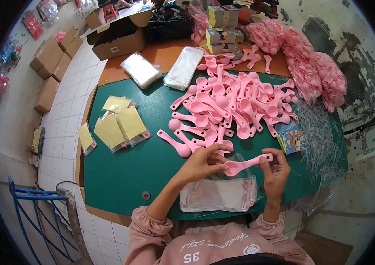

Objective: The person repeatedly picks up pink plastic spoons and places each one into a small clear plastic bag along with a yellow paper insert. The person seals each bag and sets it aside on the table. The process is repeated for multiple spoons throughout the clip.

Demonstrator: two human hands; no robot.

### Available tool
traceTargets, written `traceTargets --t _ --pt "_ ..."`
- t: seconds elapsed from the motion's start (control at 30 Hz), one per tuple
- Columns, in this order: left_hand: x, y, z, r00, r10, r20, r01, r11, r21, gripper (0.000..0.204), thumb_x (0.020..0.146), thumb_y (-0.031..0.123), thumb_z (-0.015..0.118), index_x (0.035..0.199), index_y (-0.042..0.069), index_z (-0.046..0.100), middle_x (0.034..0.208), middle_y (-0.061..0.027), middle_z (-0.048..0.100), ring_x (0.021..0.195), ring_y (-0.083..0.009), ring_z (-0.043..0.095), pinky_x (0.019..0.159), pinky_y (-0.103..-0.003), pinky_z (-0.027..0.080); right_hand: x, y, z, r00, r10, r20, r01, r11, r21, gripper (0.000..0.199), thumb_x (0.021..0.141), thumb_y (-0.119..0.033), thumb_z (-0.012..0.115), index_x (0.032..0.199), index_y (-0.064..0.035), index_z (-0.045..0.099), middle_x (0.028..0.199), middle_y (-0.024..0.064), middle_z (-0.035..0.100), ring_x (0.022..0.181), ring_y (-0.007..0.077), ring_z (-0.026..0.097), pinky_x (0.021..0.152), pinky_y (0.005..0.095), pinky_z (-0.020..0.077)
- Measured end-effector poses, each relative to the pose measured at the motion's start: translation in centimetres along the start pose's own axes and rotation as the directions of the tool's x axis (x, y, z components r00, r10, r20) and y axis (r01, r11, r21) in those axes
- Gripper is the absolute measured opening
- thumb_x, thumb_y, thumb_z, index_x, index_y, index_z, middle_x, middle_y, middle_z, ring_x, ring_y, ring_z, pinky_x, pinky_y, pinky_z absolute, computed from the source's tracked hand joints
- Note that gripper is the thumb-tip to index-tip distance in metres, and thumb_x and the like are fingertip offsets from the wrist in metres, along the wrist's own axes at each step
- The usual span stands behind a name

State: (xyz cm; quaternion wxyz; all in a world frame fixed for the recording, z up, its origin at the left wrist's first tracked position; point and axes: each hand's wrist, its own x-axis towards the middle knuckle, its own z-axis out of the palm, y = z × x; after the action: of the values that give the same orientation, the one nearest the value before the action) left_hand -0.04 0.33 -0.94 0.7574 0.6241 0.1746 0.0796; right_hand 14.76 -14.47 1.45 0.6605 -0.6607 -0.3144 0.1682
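Observation:
A pink measuring spoon (246, 165) is held level above the near edge of the green table. My right hand (276, 170) pinches its handle end. At the bowl, my left hand (203, 164) grips the rim between thumb and fingers. Some clear film shows behind the spoon, but I cannot make out its shape. Just below both hands lies a stack of clear plastic bags (216, 195). A large heap of pink measuring spoons (240, 104) spreads beyond my hands. Printed cards (291, 139) are stacked right of the heap.
Packed bags with yellow cards (130, 123) lie at the left. Two stacks of clear bags (183, 68) sit farther back, near an open cardboard box (119, 42). Bulging sacks of pink spoons (304, 64) and crumpled clear plastic (318, 141) line the right side.

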Motion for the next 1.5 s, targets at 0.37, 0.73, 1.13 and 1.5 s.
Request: traceTargets --t 0.37,0.73,1.13,1.5 --pt "-0.6 1.3 0.6 0.975 -0.182 0.125 0.129 0.930 0.343 0.032 0.091 0.027 0.047 0.094 -0.002 0.061 0.076 -0.0013 0.061 0.073 -0.0064 0.054 0.067 -0.022 0.044 -0.4 0.1 0.7 0.995 -0.035 0.095 0.039 0.999 -0.038 0.025 0.078 -0.007 0.065 0.097 -0.0015 0.050 0.084 0.0075 0.059 0.076 0.0096 0.057 0.067 0.0228 0.0464" --pt "-0.9 0.6 -0.1 0.999 0.012 0.050 -0.019 0.989 0.145 0.031 0.094 0.023 0.040 0.098 0.001 0.062 0.072 -0.0007 0.058 0.067 -0.0069 0.052 0.062 -0.022 0.042 0.8 -0.4 -0.4 0.745 -0.270 0.610 0.414 0.904 -0.105 0.055 0.087 -0.053 0.039 0.100 -0.0038 0.061 0.129 0.0187 0.040 0.110 0.0308 0.045 0.086 0.0402 0.0413" --pt "-1.1 1.7 -0.1 0.997 0.020 0.069 -0.017 0.999 -0.039 0.034 0.095 0.022 0.038 0.108 -0.005 0.055 0.092 -0.0085 0.063 0.088 -0.0140 0.061 0.074 -0.023 0.047 10.6 4.3 -13.4 0.990 -0.097 -0.101 -0.047 0.448 -0.893 0.022 0.077 -0.012 0.060 0.095 0.0007 0.058 0.082 0.0173 0.060 0.076 0.0306 0.058 0.069 0.0369 0.0451" --pt "-1.2 1.5 -0.2 1.000 0.028 0.009 -0.028 0.999 -0.018 0.031 0.093 0.022 0.043 0.102 -0.004 0.058 0.083 -0.0046 0.063 0.076 -0.0086 0.058 0.064 -0.019 0.045 3.5 -4.7 -1.5 0.932 0.049 0.360 -0.015 0.995 -0.096 0.012 0.081 -0.004 0.058 0.091 0.0007 0.054 0.076 0.0017 0.060 0.063 0.0035 0.052 0.047 0.0203 0.0413"
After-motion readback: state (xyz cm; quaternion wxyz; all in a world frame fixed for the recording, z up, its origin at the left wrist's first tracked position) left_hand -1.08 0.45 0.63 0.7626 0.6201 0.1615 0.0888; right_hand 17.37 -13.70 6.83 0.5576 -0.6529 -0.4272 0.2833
